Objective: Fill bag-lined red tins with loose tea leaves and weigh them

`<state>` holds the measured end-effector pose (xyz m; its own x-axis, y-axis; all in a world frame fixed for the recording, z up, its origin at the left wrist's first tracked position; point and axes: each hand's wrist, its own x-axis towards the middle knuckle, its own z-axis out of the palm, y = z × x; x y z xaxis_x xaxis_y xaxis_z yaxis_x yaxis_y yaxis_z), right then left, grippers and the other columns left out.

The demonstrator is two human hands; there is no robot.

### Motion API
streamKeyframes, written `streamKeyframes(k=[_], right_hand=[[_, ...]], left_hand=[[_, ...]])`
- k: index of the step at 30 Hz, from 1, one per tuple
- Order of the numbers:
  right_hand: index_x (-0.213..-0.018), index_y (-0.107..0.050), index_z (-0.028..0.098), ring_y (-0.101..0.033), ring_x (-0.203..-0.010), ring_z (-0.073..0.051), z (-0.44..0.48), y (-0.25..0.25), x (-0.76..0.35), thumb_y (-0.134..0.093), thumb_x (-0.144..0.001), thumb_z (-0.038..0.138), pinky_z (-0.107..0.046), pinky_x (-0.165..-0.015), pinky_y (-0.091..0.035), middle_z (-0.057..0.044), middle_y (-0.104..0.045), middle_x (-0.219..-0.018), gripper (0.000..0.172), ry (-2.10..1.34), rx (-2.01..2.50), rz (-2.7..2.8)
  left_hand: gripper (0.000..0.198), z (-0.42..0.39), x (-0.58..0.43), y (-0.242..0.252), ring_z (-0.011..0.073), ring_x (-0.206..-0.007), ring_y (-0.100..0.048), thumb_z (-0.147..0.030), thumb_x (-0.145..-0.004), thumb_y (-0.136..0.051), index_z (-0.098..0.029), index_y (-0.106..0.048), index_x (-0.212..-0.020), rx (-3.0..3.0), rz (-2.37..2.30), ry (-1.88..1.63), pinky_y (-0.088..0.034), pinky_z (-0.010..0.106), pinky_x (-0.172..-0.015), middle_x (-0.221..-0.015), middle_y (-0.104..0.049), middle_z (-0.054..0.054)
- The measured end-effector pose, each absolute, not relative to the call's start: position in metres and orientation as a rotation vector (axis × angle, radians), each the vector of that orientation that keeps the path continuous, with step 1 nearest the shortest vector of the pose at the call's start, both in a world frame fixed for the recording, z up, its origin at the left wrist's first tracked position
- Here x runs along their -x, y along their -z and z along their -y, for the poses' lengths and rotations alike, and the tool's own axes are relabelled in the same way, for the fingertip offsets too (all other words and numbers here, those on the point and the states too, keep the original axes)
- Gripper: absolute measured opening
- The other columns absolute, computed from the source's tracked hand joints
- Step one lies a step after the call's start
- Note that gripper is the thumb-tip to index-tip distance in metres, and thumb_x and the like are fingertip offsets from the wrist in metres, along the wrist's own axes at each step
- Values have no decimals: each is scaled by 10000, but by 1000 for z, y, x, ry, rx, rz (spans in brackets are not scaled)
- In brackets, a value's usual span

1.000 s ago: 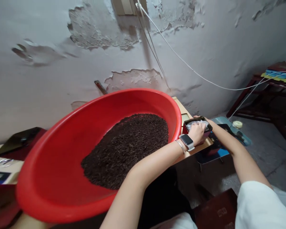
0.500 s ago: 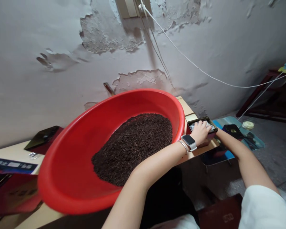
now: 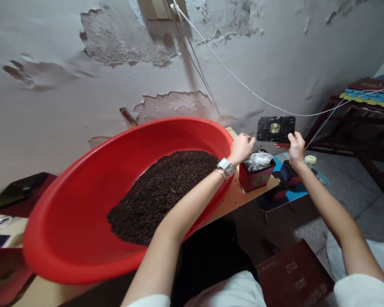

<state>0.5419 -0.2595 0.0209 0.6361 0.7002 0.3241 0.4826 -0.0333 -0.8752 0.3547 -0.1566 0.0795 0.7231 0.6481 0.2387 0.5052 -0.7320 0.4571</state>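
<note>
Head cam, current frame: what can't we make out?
Red container, inside: head view, mostly hidden by plastic bag.
Black lid, far side: head view, hidden by its front.
Characters on the gold mark: head view, too small.
Left hand, palm: head view, hidden by its back.
Red box, lower left: head view, cut by frame edge.

Both sleeves (image 3: 361, 291) are white and short; a pale-strapped watch (image 3: 226, 166) and a slim silvery bracelet (image 3: 222, 173) circle the left wrist (image 3: 234, 160).
</note>
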Motion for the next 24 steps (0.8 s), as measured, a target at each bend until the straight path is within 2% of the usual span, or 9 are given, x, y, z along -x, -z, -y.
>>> streamKeyframes(k=[4,6,8,9,13,17,21,24], right_hand=[[-838,-502,205,-704,-681,-226,277,-26,-504,-558,-859,337,-349,-651,-587,-53,-632,-717,145,-852,1434,692],[-791,-506,180,-693,-602,-207,281,-26,-489,-582,-839,234,-318,-604,-584,-46,-628,-662,105,-974,1414,655],[-826,-528,165,-676,-550,-185,285,-26,-481,-553,-843,173,-298,-571,-573,-39,-639,-664,31,-962,1418,667],[-872,-542,162,-663,-525,-177,286,-26,-480,-535,-850,164,-298,-563,-568,-32,-644,-665,23,-932,1437,683],[-1126,-552,153,-613,-472,-178,289,-27,-488,-539,-854,215,-323,-560,-533,8,-626,-603,279,-610,1724,878],[-1114,-599,154,-625,-579,-191,290,-25,-498,-587,-836,291,-337,-694,-504,6,-624,-606,311,-148,2094,1153],[-1129,-590,134,-651,-882,-298,293,-23,-501,-593,-843,356,-411,-801,-483,-123,-683,-898,362,117,2407,1272],[-1153,-573,99,-611,-991,-350,290,-36,-501,-565,-862,372,-462,-841,-467,-214,-624,-1091,400,364,2461,1360]], left_hand=[[337,152,-330,-110,214,-1128,-580,-235,-951,-385,-142,-638,-1152,-2525,-1022,-757,-446,310,-974,-1253,-588,118],[339,163,-318,-112,214,-1135,-577,-206,-952,-372,-125,-617,-1171,-2602,-962,-681,-445,318,-985,-1246,-586,126],[333,184,-307,-104,236,-1118,-586,-202,-954,-366,-98,-621,-1141,-2738,-849,-463,-465,337,-959,-1194,-609,144],[329,197,-302,-98,251,-1103,-592,-207,-954,-371,-80,-623,-1122,-2814,-777,-326,-477,350,-942,-1168,-619,156],[350,256,-278,-76,268,-1115,-585,-248,-949,-425,-53,-570,-1202,-2985,-475,19,-482,363,-952,-1205,-610,168],[436,299,-249,-69,281,-1260,-499,-314,-954,-447,-68,-494,-1312,-3028,-295,97,-437,360,-1044,-1357,-539,165],[486,315,-225,-68,299,-1301,-474,-355,-953,-443,-61,-474,-1338,-3060,-264,35,-403,382,-1085,-1421,-486,187],[510,317,-218,-65,313,-1318,-469,-359,-954,-441,-37,-460,-1349,-3076,-307,-51,-372,410,-1109,-1425,-481,202]])
